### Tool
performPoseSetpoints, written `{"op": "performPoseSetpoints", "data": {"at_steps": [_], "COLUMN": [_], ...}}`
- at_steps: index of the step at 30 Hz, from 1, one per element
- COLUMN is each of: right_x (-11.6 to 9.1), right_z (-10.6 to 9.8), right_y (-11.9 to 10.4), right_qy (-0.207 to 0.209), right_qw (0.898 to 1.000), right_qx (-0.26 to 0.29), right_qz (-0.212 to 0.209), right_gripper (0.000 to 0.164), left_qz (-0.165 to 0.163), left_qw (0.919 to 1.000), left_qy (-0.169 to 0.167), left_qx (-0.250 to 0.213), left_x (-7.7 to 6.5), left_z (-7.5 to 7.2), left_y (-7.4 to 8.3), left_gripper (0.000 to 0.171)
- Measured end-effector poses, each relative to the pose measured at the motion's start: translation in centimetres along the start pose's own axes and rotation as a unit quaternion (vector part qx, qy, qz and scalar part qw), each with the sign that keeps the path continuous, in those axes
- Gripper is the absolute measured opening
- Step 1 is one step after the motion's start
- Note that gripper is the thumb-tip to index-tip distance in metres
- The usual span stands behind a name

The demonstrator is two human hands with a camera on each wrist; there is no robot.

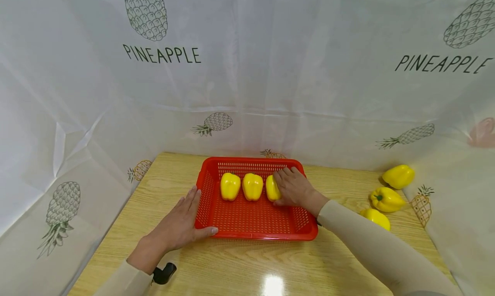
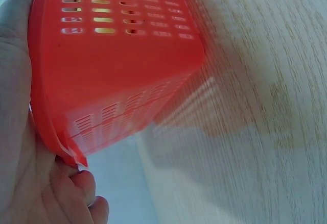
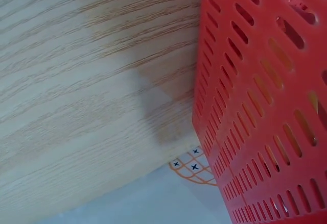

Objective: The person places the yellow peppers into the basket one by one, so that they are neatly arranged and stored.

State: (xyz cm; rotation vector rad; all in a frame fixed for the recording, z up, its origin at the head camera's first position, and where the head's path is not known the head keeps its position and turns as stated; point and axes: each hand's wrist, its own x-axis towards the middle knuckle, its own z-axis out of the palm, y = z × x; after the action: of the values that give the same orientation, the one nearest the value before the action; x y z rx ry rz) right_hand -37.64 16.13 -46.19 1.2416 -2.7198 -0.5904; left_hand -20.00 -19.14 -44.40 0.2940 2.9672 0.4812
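Two yellow bell peppers, the left one (image 1: 230, 187) and the middle one (image 1: 253, 187), sit in a row inside the red plastic basket (image 1: 251, 236). To their right, my right hand (image 1: 291, 186) holds a third yellow bell pepper (image 1: 272, 188) inside the basket, its fingers bent over the top and covering the pepper's right side. My left hand (image 1: 179, 223) rests against the basket's front left corner, fingers stretched along the left rim and thumb at the front rim. The left wrist view shows this hand (image 2: 46, 173) beside the basket's rim.
Right of the basket, three more yellow bell peppers lie near the table's right edge: a far one (image 1: 398, 176), a middle one (image 1: 386, 199) and a near one (image 1: 377, 219) partly behind my right sleeve. Pineapple-printed white sheeting (image 1: 270, 85) encloses the wooden table (image 1: 239, 270).
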Motion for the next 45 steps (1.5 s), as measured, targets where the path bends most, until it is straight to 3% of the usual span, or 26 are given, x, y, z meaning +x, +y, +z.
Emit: {"op": "performPoseSetpoints", "data": {"at_steps": [8, 28, 45], "right_x": [0.11, 0.01, 0.04], "right_z": [-0.08, 0.07, 0.03], "right_y": [-0.07, -0.22, -0.13], "right_qy": [-0.025, -0.014, 0.05], "right_qw": [1.0, 1.0, 0.998], "right_qx": [-0.002, 0.003, 0.015], "right_qz": [0.006, 0.015, 0.023], "right_gripper": [0.107, 0.112, 0.105], "left_qz": [-0.002, -0.004, -0.004], "left_qw": [1.0, 1.0, 0.9999], "left_qy": [0.0, -0.003, -0.005], "left_qx": [-0.002, -0.008, -0.012], "left_x": [-0.05, -0.18, -0.26], "left_z": [-0.03, -0.19, -0.25], "left_y": [0.07, 0.26, 0.19], "left_gripper": [0.129, 0.133, 0.133]}}
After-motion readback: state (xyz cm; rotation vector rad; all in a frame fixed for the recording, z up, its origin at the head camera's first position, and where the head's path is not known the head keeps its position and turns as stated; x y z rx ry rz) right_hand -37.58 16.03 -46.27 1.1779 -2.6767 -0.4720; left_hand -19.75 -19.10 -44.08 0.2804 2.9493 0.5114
